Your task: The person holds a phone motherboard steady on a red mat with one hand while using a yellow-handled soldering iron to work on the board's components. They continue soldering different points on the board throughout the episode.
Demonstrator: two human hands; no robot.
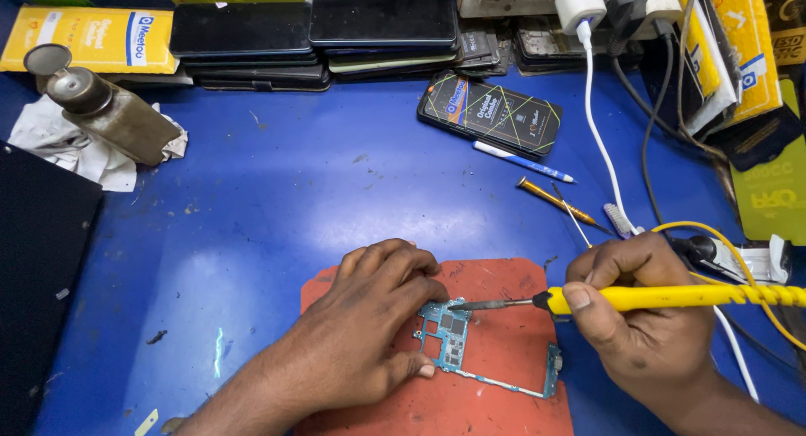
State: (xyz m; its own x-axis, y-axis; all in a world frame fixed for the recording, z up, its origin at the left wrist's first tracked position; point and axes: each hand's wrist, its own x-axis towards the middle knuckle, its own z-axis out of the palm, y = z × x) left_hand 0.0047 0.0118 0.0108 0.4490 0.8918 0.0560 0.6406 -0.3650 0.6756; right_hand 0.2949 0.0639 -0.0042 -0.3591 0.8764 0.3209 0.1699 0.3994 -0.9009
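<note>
The small blue-green circuit board [457, 344] lies flat on a red rubber mat [504, 293], near the mat's middle, with free red surface on its far side and to its right. It is thin and irregular in shape, with a narrow strip running right to a small end piece. The left hand [369, 327] presses it down, fingers closed over its upper left corner and the thumb at its lower left edge. The right hand [642, 318] is closed around a yellow soldering iron [655, 297], and the dark metal tip touches the board's top edge. The blue table [277, 192] behind the mat is wide and scratched. Farther back lie a thin screwdriver [554, 201], a blue-white pen [522, 162] and a dark phone box [491, 112]. At the left a brown metal bottle [113, 112] rests on a white cloth [63, 146].
</note>
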